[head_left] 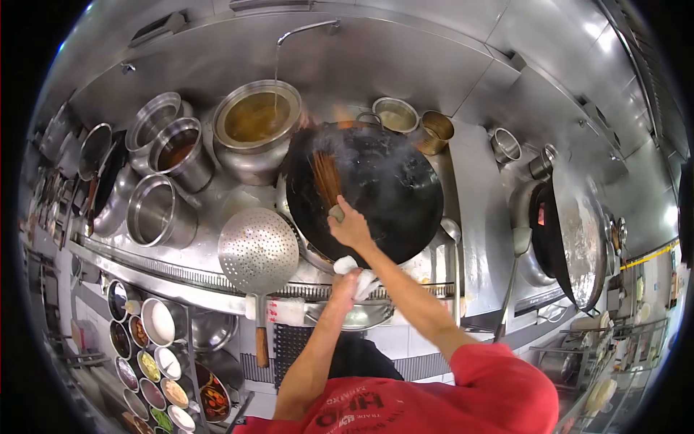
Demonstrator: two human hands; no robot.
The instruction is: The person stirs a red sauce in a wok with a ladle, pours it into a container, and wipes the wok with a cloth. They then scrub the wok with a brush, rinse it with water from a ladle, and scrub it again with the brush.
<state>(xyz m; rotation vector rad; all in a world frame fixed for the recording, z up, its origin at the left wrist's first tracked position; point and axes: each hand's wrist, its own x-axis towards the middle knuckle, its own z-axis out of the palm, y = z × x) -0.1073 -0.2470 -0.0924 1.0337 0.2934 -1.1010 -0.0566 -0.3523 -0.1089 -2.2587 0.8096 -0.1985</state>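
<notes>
A large black wok [397, 195] stands on the stove, steaming, tilted up from the burner. My left hand [347, 284] is closed around a white cloth [366, 278] at the wok's near edge. My right hand [350, 226] grips the near end of a bamboo brush [327, 176], whose bristles reach over the left part of the wok's inside. Some orange flame [343, 119] shows behind the wok's far rim.
Left of the wok are a perforated ladle [259, 242], a large pot of yellowish liquid [221, 137] under a running tap [307, 29] and several metal pots. A ladle [451, 230] lies to the right, near another wok [547, 239]. Ingredient bowls [157, 321] stand at lower left.
</notes>
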